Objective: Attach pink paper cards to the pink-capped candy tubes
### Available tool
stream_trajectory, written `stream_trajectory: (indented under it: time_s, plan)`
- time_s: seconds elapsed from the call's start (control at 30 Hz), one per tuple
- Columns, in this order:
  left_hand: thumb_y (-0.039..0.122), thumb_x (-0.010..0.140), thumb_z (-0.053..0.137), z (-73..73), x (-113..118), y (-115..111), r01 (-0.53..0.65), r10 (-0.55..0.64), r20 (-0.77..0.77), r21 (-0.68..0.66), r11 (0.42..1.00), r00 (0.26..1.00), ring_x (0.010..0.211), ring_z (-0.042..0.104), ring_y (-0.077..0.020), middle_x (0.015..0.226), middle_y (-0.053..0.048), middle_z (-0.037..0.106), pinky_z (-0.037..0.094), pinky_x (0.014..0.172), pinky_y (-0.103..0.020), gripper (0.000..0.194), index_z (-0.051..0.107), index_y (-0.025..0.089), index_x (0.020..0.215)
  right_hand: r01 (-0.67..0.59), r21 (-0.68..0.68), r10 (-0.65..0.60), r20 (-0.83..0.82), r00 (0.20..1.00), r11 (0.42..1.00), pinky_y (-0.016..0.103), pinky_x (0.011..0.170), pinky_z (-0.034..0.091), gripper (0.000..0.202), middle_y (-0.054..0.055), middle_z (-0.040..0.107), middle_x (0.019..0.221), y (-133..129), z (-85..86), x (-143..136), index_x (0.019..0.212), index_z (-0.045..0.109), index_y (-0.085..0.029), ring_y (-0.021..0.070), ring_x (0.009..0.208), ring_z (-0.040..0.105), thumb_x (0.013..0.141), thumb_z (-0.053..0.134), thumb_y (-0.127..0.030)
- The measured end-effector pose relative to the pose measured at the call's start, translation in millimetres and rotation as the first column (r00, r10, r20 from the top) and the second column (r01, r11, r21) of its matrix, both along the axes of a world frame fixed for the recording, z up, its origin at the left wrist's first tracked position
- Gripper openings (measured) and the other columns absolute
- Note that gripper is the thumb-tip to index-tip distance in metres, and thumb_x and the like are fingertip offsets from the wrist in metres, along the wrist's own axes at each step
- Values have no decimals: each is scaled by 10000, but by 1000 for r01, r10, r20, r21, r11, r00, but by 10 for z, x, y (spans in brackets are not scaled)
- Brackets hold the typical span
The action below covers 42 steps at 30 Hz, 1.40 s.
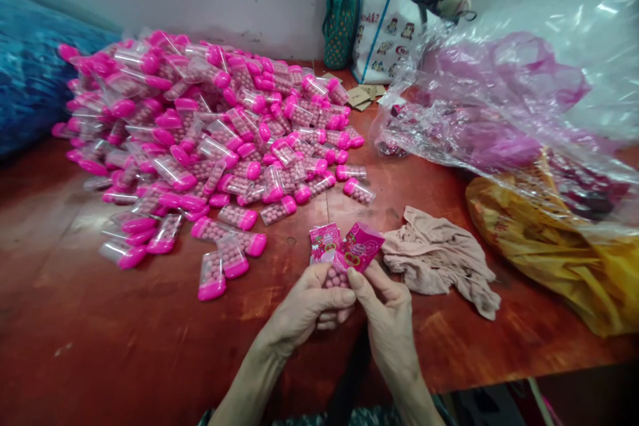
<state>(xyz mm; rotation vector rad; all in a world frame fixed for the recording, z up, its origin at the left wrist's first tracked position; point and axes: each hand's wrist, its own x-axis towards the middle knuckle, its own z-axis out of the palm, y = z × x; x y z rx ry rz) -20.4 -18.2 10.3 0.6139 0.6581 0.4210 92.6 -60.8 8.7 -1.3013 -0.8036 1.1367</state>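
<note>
My left hand [304, 306] is closed around a small clear candy container [335, 278] filled with pink balls. A pink printed label [361, 246] is pinched between the thumb and fingers of my right hand [392, 313], and its lower edge meets the container. I cannot tell whether the label is stuck to it. Just behind my left fingers lie more printed pink labels [323, 241] on the red table [200, 353]. A large heap of candy containers [224, 126] with bright pink caps covers the table's far left.
A crumpled beige cloth [439, 256] lies right of my hands. Beyond it are a yellow bag [559, 266] and clear plastic wrapping [499, 106] over pink material. Against the wall stand a white tote bag [387, 33] and a green bottle holder [339, 30]. A blue sack [40, 66] is far left.
</note>
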Motion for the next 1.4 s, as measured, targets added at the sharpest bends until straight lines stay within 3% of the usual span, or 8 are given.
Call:
stream_trajectory:
  time_s: [0.17,0.3,0.43,0.6,0.8,0.93,1.17,1.4]
  plan:
    - [246,769,567,-25,87,-25,-42,43,-8,50,998,999,353,257,-10,541,38,486,190,323,-144,151,461,141,745,-9,-60,2,-104,995,998,296,770,455,168,25,677,845,38,-96,81,900,698,-202,181,810,593,767,618,-267]
    - [280,831,495,-23,142,-41,-218,246,-68,282,934,967,505,512,-75,692,-3,575,439,482,-199,164,499,146,926,44,-77,-66,-314,947,996,292,766,459,152,13,689,819,102,-121,175,876,699,-211,164,770,608,743,647,-264]
    - [227,811,531,-22,123,-48,-265,415,-182,534,803,891,768,600,-146,887,-41,630,489,711,-269,200,591,162,991,52,-108,-98,-478,873,993,271,708,472,99,7,698,772,125,-100,205,804,704,-206,154,727,612,726,666,-256]
    - [153,789,543,-42,57,-16,-207,538,-213,761,615,816,741,590,-145,785,-29,648,471,685,-238,146,681,159,836,-11,-161,-83,-562,823,987,253,649,471,115,8,688,699,114,-92,168,774,711,-184,148,671,606,685,706,-257]
    - [77,789,518,-71,-13,49,-48,554,-132,953,298,822,721,599,-152,776,-72,646,480,664,-254,170,660,121,872,-70,-174,-40,-559,828,982,235,617,449,111,1,668,672,94,-95,174,774,706,-176,121,607,571,713,684,-267]
    - [61,810,466,-110,-45,68,77,532,-151,984,160,833,749,601,-155,807,-89,640,485,679,-258,208,626,120,930,-54,-179,-40,-482,875,982,223,627,427,114,0,652,663,79,-113,208,757,699,-160,112,612,547,719,681,-266]
    - [72,819,431,-121,-72,89,202,494,-245,969,140,834,718,582,-144,793,-75,611,471,655,-246,207,585,134,942,-53,-193,-31,-407,913,980,239,632,415,138,-8,640,645,72,-172,206,763,687,-165,120,596,534,716,680,-294]
    - [125,813,454,-108,-86,97,269,485,-345,938,221,804,615,528,-127,679,-24,564,413,579,-229,140,583,146,763,-75,-187,-16,-445,896,980,250,649,431,128,5,657,688,68,-180,182,785,693,-161,134,646,568,737,662,-276]
